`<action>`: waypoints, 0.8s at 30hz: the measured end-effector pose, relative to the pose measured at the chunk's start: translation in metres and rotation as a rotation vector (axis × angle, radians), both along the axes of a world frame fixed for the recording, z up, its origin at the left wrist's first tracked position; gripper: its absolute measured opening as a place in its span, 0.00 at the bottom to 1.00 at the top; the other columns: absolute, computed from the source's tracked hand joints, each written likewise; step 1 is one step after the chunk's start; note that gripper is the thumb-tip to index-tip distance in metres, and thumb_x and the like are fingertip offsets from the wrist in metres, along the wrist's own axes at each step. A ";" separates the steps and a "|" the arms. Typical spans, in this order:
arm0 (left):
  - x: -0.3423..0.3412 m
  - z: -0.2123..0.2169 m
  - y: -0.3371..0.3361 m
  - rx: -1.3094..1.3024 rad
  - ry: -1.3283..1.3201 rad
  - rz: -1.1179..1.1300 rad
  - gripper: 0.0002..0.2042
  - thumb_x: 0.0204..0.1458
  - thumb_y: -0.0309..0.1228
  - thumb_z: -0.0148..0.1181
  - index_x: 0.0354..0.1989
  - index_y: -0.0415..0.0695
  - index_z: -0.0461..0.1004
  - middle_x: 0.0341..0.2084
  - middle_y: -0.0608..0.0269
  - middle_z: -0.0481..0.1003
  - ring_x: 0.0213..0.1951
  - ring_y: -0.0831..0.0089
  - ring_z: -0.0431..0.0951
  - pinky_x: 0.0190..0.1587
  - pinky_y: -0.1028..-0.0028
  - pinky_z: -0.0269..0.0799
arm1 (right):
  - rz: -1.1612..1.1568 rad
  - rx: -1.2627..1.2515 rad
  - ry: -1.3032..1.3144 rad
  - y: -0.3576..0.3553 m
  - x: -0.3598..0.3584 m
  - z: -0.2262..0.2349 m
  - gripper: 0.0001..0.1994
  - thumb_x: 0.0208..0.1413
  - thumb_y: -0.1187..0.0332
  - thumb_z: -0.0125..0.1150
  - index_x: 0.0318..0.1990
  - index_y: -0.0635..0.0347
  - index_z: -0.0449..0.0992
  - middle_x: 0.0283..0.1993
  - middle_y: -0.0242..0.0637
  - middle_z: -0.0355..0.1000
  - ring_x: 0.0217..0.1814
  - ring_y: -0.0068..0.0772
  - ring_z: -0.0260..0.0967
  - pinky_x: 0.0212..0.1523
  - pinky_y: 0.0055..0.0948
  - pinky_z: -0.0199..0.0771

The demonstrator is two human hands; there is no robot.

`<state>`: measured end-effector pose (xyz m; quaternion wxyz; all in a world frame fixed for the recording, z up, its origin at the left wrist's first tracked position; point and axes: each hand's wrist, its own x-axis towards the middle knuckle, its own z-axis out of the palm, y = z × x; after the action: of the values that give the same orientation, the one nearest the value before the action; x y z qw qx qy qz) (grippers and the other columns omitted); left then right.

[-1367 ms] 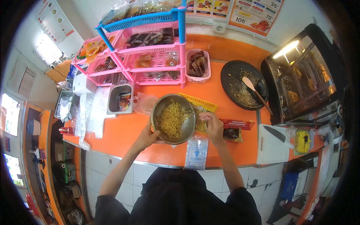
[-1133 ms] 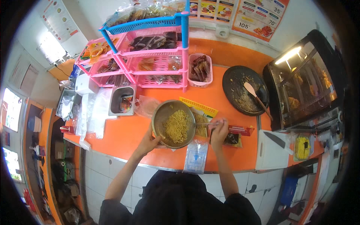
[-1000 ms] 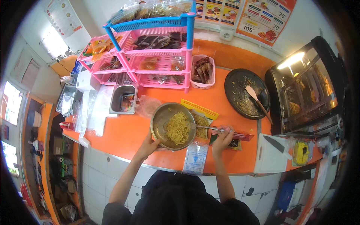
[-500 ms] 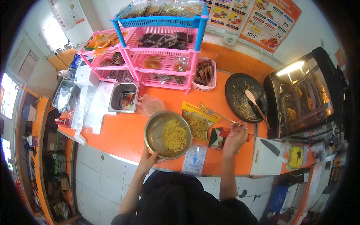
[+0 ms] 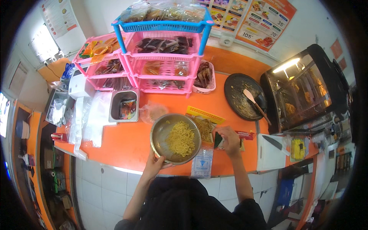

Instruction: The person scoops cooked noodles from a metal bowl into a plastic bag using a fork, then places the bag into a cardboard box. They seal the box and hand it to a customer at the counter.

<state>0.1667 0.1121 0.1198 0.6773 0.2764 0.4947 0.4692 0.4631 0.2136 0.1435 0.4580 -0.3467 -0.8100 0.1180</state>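
Observation:
My left hand (image 5: 156, 164) grips the rim of a round metal bowl (image 5: 158, 134) from the near left side. The bowl is tilted a little, and a heap of yellow noodles (image 5: 181, 138) lies in its right half. Just right of the bowl, more noodles (image 5: 206, 129) sit in an open yellow-edged food box (image 5: 205, 114). My right hand (image 5: 229, 141) is closed over the right side of this box, around a fork that is mostly hidden now. Under that hand lies a red and green packet (image 5: 245, 135). A clear-and-blue plastic pouch (image 5: 202, 164) lies at the counter's front edge.
Behind the bowl stand a pink and blue rack (image 5: 163, 27) of packets and a steel container (image 5: 124, 105). A black pan (image 5: 245, 96) with a wooden spatula (image 5: 257, 105) is at right. Beyond are a lit display case (image 5: 297, 88) and a knife (image 5: 273, 142) on a white board (image 5: 268, 163).
My right hand has moved left and down, turning from palm up to knuckles up, and the fork has dropped out of clear sight. The bowl has shifted slightly right with my left hand.

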 end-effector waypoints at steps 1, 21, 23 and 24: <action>0.000 0.000 0.003 0.008 -0.003 -0.017 0.34 0.56 0.18 0.41 0.67 0.51 0.31 0.49 0.41 0.66 0.37 0.56 0.79 0.39 0.70 0.82 | -0.029 0.079 0.019 -0.004 -0.004 0.013 0.03 0.56 0.75 0.49 0.33 0.64 0.68 0.35 0.46 0.73 0.35 0.44 0.72 0.38 0.35 0.73; 0.005 0.017 0.042 0.232 -0.034 -0.156 0.35 0.56 0.17 0.39 0.67 0.53 0.29 0.51 0.46 0.65 0.34 0.58 0.80 0.38 0.71 0.82 | -0.436 0.086 0.818 -0.046 -0.095 0.035 0.10 0.66 0.66 0.33 0.40 0.64 0.58 0.36 0.45 0.65 0.31 0.32 0.70 0.34 0.26 0.75; 0.005 0.025 0.047 0.239 -0.026 -0.162 0.34 0.56 0.17 0.38 0.66 0.53 0.30 0.50 0.46 0.65 0.34 0.58 0.80 0.37 0.71 0.82 | -0.376 0.087 0.743 -0.053 -0.092 0.046 0.10 0.66 0.66 0.34 0.41 0.64 0.57 0.35 0.45 0.66 0.31 0.33 0.70 0.33 0.28 0.75; 0.007 0.029 0.050 0.242 -0.023 -0.166 0.34 0.56 0.17 0.38 0.66 0.52 0.30 0.50 0.46 0.65 0.34 0.58 0.80 0.37 0.71 0.82 | -0.347 0.086 0.705 -0.058 -0.089 0.050 0.10 0.66 0.66 0.34 0.42 0.65 0.57 0.34 0.45 0.66 0.31 0.33 0.70 0.33 0.28 0.75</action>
<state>0.1734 0.1619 0.1485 0.6811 0.3907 0.4021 0.4709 0.3739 0.1558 0.1936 0.7355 -0.3972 -0.5364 0.1164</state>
